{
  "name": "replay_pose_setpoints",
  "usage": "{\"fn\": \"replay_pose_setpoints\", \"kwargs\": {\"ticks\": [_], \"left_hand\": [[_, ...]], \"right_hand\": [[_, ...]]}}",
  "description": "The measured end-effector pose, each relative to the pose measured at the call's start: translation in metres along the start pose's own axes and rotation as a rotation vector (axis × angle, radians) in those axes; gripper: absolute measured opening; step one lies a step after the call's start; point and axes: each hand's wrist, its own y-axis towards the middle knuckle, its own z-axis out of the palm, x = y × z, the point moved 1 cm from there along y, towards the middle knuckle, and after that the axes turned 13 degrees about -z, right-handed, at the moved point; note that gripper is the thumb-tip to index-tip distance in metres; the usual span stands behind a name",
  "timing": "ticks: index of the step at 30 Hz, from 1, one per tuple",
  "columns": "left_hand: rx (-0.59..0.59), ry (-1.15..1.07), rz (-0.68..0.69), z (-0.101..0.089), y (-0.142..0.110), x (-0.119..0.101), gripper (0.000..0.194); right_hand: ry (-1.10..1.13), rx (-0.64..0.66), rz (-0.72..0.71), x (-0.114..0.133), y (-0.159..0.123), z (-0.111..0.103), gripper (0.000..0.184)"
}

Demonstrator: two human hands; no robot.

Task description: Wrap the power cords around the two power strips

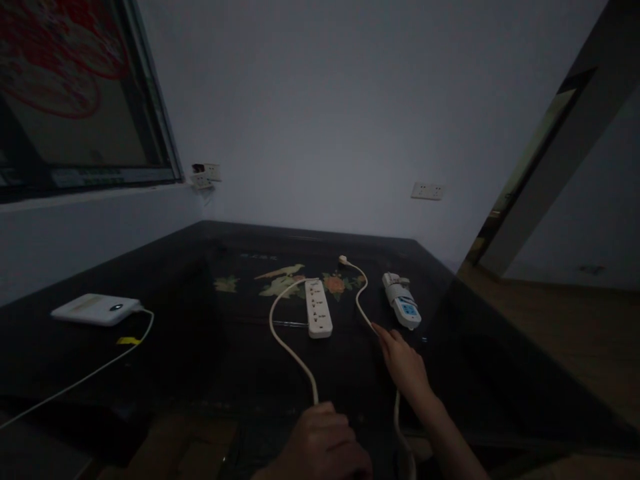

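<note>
A white power strip lies on the dark table, its sockets facing up. From its far end a white cord loops left and back toward me, into my left hand, whose fingers are wrapped round it at the table's near edge. My right hand pinches another stretch of cord, to the right of the strip. That stretch ends in a plug resting farther back on the table. Below my right hand the cord hangs past the table edge, where its lower run goes out of view.
A second power strip, with its cord wound round it, lies to the right. A white power bank with a thin cable and yellow tag sits at the left. Wall sockets are above the dark table; a window is at left.
</note>
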Motion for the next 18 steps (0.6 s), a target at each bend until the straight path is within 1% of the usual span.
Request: {"fn": "replay_pose_setpoints", "kwargs": {"ticks": [1,2,3,4,5,6,7,8,9,10,11,12,13,14,15,16,17,18], "left_hand": [[-0.015,-0.015,0.021,0.005,0.004,-0.002,0.036],[-0.034,-0.027,0.033,0.006,0.007,-0.003,0.035],[-0.043,-0.044,0.043,0.002,0.010,-0.004,0.033],[-0.027,-0.067,0.046,-0.006,0.012,-0.005,0.030],[-0.008,-0.100,0.043,-0.018,0.015,-0.007,0.028],[0.044,-0.158,0.046,-0.032,0.017,-0.008,0.026],[0.086,-0.213,0.024,-0.049,0.021,-0.008,0.026],[0.106,-0.256,-0.027,-0.067,0.025,-0.007,0.026],[0.107,-0.300,-0.073,-0.083,0.031,-0.002,0.028],[0.076,-0.325,-0.123,-0.098,0.038,0.006,0.026],[0.019,-0.334,-0.181,-0.110,0.046,0.018,0.024],[-0.049,-0.332,-0.270,-0.119,0.055,0.034,0.022],[-0.152,-0.328,-0.358,-0.125,0.065,0.055,0.020],[-0.268,-0.331,-0.466,-0.128,0.074,0.079,0.019],[-0.376,-0.364,-0.599,-0.128,0.081,0.105,0.019],[-0.451,-0.418,-0.742,-0.126,0.087,0.132,0.019],[-0.467,-0.436,-0.811,-0.121,0.091,0.157,0.021],[-0.457,-0.452,-0.858,-0.116,0.093,0.180,0.020]], "right_hand": [[-0.003,-0.019,0.003,-0.002,-0.001,0.001,0.044],[-0.001,-0.042,0.000,-0.005,-0.003,0.001,0.045],[0.001,-0.072,-0.008,-0.008,-0.004,0.003,0.045],[-0.003,-0.109,-0.023,-0.011,-0.005,0.004,0.044],[-0.017,-0.155,-0.043,-0.015,-0.006,0.005,0.044],[-0.038,-0.212,-0.065,-0.018,-0.007,0.007,0.043],[-0.063,-0.275,-0.087,-0.021,-0.007,0.007,0.043],[-0.081,-0.346,-0.106,-0.023,-0.007,0.007,0.042],[-0.083,-0.416,-0.127,-0.024,-0.007,0.005,0.041],[-0.058,-0.482,-0.155,-0.022,-0.007,0.002,0.039],[-0.005,-0.536,-0.190,-0.019,-0.006,-0.003,0.038],[0.071,-0.572,-0.237,-0.014,-0.004,-0.010,0.037],[0.164,-0.588,-0.291,-0.007,-0.002,-0.018,0.035],[0.265,-0.578,-0.349,0.003,0.003,-0.027,0.032],[0.358,-0.542,-0.407,0.013,0.008,-0.036,0.029],[0.439,-0.499,-0.455,0.025,0.016,-0.045,0.026],[0.513,-0.447,-0.493,0.036,0.026,-0.051,0.025],[0.582,-0.398,-0.515,0.047,0.038,-0.056,0.023]]}}
